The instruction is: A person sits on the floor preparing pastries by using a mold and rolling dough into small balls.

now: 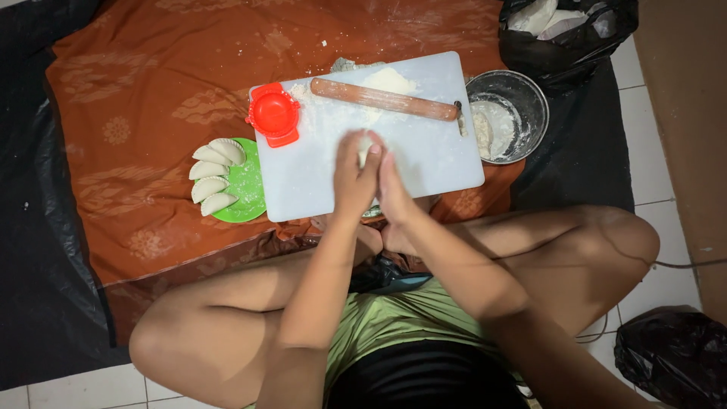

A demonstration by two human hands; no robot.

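Note:
My left hand point(354, 178) and my right hand point(394, 188) are pressed together palm to palm over the white cutting board point(432, 163), with a small piece of pale dough point(366, 150) squeezed between them. Only the dough's top shows between the fingers. A wooden rolling pin point(385, 99) lies across the far part of the floured board. A red dumpling press point(273, 114) sits on the board's far left corner. Several folded dumplings point(212, 176) rest on a green plate point(248, 189) left of the board.
A metal bowl point(530, 98) with flour and dough stands right of the board. A black bag point(564, 34) with pale contents is at the far right, another black bag point(674, 352) near right. An orange patterned cloth point(144, 91) covers the floor; my crossed legs are below.

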